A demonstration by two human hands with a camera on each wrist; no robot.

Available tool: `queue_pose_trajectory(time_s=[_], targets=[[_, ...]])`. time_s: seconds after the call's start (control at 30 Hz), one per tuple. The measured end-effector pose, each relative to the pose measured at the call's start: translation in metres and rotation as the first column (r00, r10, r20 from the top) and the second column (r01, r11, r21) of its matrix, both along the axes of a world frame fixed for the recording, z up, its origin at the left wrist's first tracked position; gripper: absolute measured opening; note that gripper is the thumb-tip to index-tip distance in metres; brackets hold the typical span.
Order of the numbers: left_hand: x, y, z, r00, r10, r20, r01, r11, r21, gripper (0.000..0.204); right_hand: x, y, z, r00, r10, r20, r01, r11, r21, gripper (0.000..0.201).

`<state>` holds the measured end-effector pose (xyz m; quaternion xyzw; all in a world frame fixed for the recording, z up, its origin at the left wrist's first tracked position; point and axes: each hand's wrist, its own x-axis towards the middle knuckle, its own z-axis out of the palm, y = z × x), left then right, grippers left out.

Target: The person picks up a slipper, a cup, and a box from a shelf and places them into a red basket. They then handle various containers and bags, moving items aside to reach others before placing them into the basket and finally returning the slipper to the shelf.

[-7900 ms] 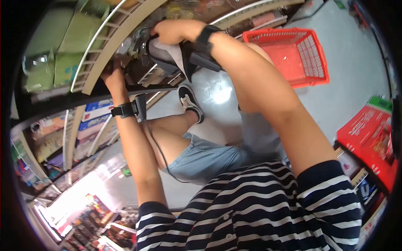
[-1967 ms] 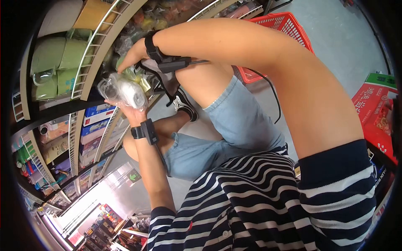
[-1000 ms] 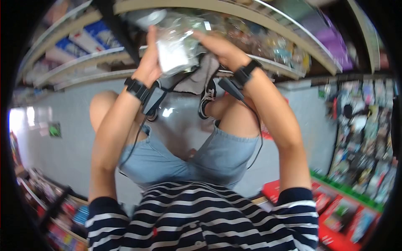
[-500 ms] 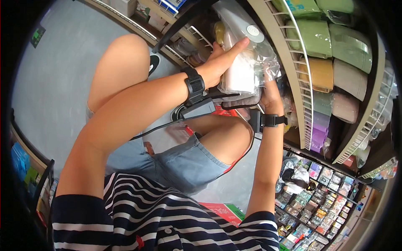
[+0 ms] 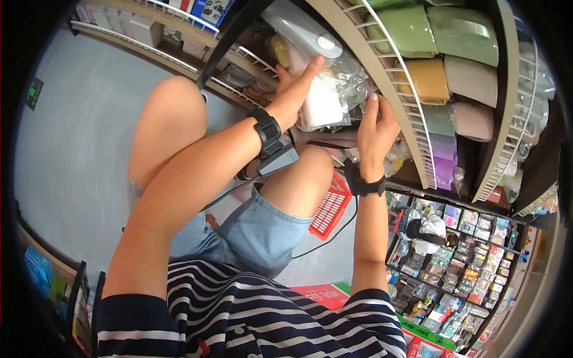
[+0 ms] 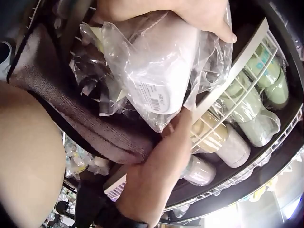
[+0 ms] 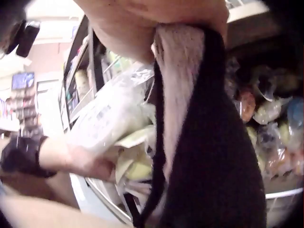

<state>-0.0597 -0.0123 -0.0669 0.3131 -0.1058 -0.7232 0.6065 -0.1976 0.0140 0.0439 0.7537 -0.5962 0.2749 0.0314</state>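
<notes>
The right hand (image 5: 377, 132), its fingertips partly hidden by plastic a moment ago, now shows them at the package's edge; whether they grip it, I cannot tell. The white package in clear plastic wrap (image 5: 323, 102) remains in the left hand (image 5: 289, 98), which holds it.

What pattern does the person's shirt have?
The shirt has navy and white stripes, clearest in the head view.

Shirt (image 5: 256, 310): navy, white stripes. Shorts (image 5: 262, 230): light blue. Basket (image 5: 330, 206): red. Wristbands (image 5: 268, 132): black. Upper shelf pouches (image 5: 462, 33): green.
</notes>
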Motion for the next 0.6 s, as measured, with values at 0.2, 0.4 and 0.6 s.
queue_pose_trajectory(time_s=[0.2,0.4,0.6], targets=[[0.0,-0.002,-0.003,0.998,0.001,-0.058,-0.004,0.999,-0.049,0.138,0.053,0.007,0.023,0.94,0.028,-0.341,-0.076,0.989,-0.126,0.073],[0.0,-0.003,-0.007,0.998,-0.057,-0.028,0.057,0.998,-0.025,0.124,0.052,-0.009,0.008,0.978,0.121,-0.169,-0.136,0.988,-0.08,0.065],[-0.004,0.007,0.009,0.98,-0.101,-0.174,0.089,0.993,-0.073,0.088,0.014,0.003,0.008,0.98,0.197,0.043,-0.183,0.959,-0.216,0.046]])
